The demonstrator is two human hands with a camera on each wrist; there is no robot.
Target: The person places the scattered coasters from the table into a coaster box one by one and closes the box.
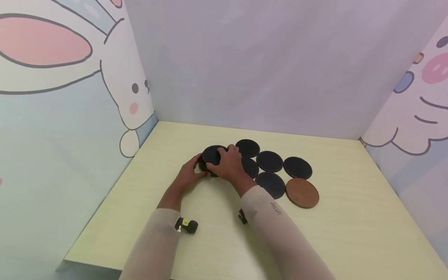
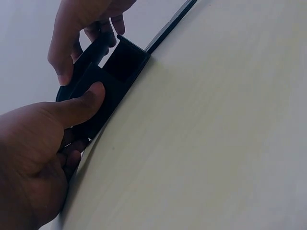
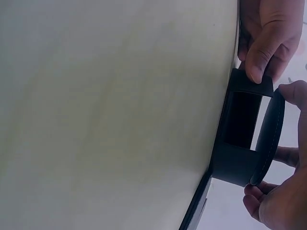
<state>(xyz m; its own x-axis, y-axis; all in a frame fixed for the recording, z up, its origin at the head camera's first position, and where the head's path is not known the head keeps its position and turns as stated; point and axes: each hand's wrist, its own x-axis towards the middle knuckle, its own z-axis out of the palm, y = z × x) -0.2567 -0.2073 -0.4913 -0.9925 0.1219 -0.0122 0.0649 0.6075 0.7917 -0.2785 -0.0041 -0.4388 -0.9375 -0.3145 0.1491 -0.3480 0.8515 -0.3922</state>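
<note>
A black round coaster holder (image 3: pixel 235 165) with a cut-out in its side stands on the table. My left hand (image 1: pixel 187 174) grips it from the left, with the thumb pressed on its wall in the left wrist view. Over its top, my right hand (image 1: pixel 229 165) holds a black round coaster (image 3: pixel 271 136) by the edge, thumb on one side and fingers on the other. That coaster lies slightly tilted at the holder's rim, and a narrow gap shows beneath part of it. How much is inside the holder is hidden in shadow.
Several black coasters (image 1: pixel 269 161) lie flat to the right of my hands, close together. The brown coaster (image 1: pixel 302 193) is at their near right end. Beyond the pale wooden table (image 1: pixel 350 217) rise a plain back wall (image 1: pixel 252 70) and side walls with cartoon animals.
</note>
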